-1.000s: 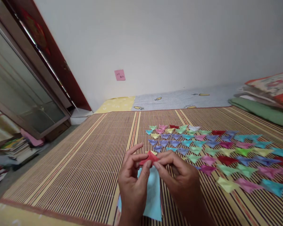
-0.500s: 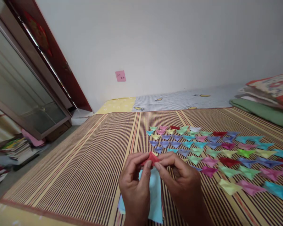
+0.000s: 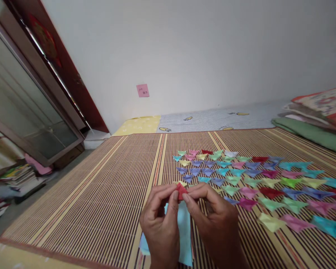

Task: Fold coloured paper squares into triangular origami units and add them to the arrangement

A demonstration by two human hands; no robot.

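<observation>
Head view: we are pinching a red paper [image 3: 181,191] by its two sides, thumb against fingertips in both our left hand [image 3: 162,216] and our right hand [image 3: 217,209]. This double grip is probably steadying the small folds. Our fingers are hiding its edges, so we cannot quite tell how it is folded. It is sitting just over some pale blue paper [image 3: 185,233], likely placed close for easy reach, though our left hand is covering part of that. Beyond and to the right, folded papers [image 3: 271,192] are lying in rows on the striped mat [image 3: 100,198], perhaps spread to stay uncrushed; our right hand is blocking some from view. Farther right, a green cloth [image 3: 310,136] is lying beneath a pillow [image 3: 322,102].
</observation>
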